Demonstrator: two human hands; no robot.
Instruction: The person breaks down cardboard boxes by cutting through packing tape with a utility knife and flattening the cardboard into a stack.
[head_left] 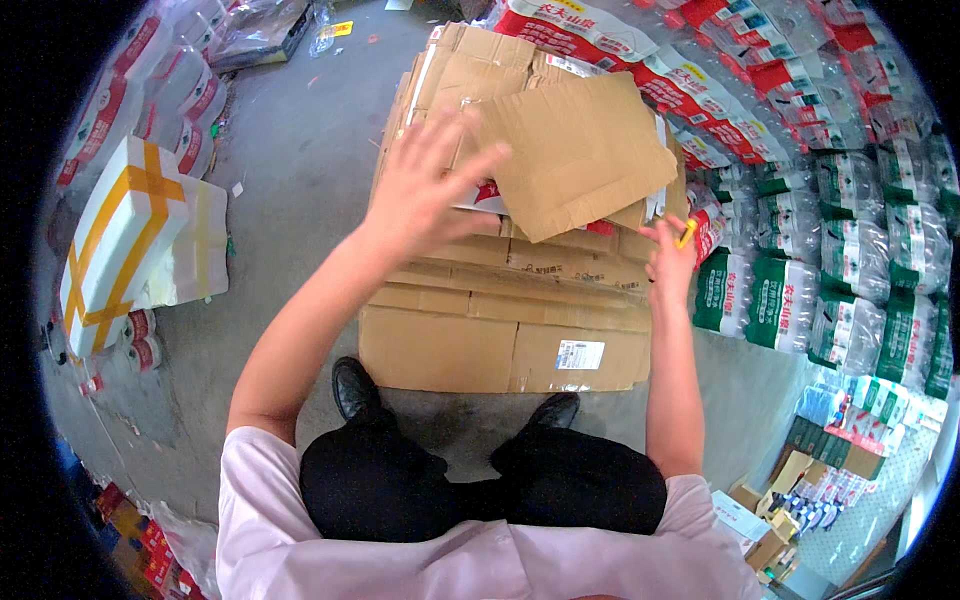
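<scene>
A loose brown cardboard sheet (580, 150) lies slanted on top of a pile of flattened cardboard boxes (440, 345). My left hand (425, 185), smeared by motion, is at the sheet's left edge with its fingers spread and nothing in them. Whether it touches the cardboard I cannot tell. At the right side of the pile, my right hand (668, 255) is closed round a small yellow tool (686, 233), perhaps a box cutter; the fingers hide most of it. A white label (580, 355) shows on the nearest box.
Shrink-wrapped bottle packs (850, 250) are stacked along the right and far right. More wrapped bottles (130, 60) and white foam boxes (120, 245) with yellow tape stand at the left. My shoes (355, 388) are by the pile's near edge. Small cartons (780, 510) lie at lower right.
</scene>
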